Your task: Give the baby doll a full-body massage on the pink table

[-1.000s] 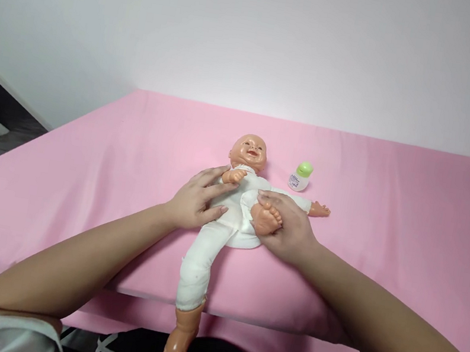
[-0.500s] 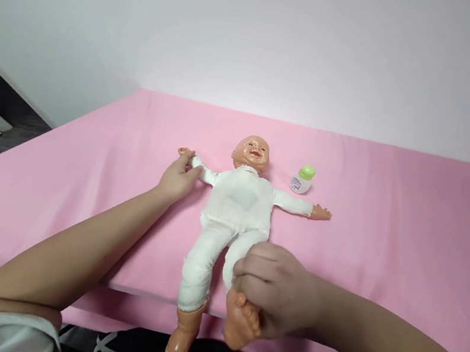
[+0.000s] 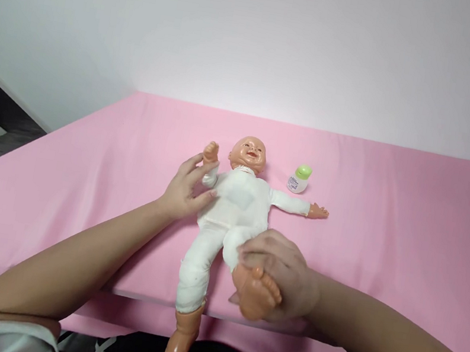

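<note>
A baby doll (image 3: pixel 240 201) with a white cloth body and plastic head, hands and feet lies on its back on a pink sheet (image 3: pixel 369 234). My left hand (image 3: pixel 188 187) is at the doll's arm on the left side, its fingers and thumb around the white sleeve, with the doll's plastic hand raised above them. My right hand (image 3: pixel 286 274) wraps the lower leg on the right side, holding it bent and lifted, its plastic foot sole toward me. The doll's other leg lies straight, its foot over the front edge.
A small clear bottle with a green cap (image 3: pixel 299 179) stands on the sheet to the right of the doll's head. Behind the pink surface rises a white wall (image 3: pixel 258 36). Its front edge runs close to my body.
The doll's arm on the left has been raised and bent inward by my left hand. My right hand has lifted the held leg further up, bending its knee toward the body.
</note>
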### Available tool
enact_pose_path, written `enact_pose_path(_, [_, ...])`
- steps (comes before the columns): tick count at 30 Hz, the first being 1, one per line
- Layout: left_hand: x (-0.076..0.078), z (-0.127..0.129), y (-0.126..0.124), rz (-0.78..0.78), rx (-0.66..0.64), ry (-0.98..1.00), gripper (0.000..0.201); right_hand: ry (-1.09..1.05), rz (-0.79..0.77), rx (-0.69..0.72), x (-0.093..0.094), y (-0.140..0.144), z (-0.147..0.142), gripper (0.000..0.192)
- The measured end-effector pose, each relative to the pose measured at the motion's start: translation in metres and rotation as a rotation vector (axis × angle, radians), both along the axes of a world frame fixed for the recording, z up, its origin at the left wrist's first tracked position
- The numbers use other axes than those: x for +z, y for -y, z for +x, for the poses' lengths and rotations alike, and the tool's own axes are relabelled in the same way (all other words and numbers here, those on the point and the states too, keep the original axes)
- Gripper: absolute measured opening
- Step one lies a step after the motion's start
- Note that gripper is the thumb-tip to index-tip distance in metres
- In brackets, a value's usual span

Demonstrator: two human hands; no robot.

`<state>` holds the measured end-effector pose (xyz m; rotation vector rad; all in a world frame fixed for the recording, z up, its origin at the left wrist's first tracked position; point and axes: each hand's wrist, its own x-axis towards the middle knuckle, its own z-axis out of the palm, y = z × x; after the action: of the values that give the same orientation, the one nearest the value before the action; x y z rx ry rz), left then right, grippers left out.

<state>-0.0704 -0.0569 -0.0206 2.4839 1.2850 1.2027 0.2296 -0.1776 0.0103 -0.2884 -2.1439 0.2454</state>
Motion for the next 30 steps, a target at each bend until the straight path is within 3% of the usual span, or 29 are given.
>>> enact_pose_path(5, [0.003,0.015,0.010,0.054,-0.275,-0.158,0.059,-0.034,0.070,-0.332,-0.008,-0.028,0.008,0.054])
enact_pose_path(11, [0.001,0.016,0.006,0.000,-0.252,-0.159,0.059,0.030,0.033,-0.425,-0.018,-0.053,0.011,0.050])
enact_pose_path(14, [0.001,0.014,0.005,-0.024,-0.193,-0.096,0.058,0.001,0.072,-0.394,-0.013,-0.050,0.010,0.049])
enact_pose_path(17, [-0.001,0.008,0.000,-0.066,-0.032,0.003,0.062,-0.007,0.127,-0.314,-0.003,-0.038,0.007,0.045])
enact_pose_path(22, [-0.015,-0.016,-0.028,-0.323,0.274,0.224,0.066,0.066,0.083,-0.022,0.005,-0.010,-0.004,0.024])
enact_pose_path(25, [-0.026,-0.031,-0.046,-0.457,0.308,0.316,0.062,0.258,0.035,0.086,-0.006,0.004,-0.013,0.013])
enact_pose_path(30, [-0.031,-0.037,-0.050,-0.412,0.289,0.297,0.059,0.456,-0.080,0.110,-0.019,0.012,-0.019,0.023])
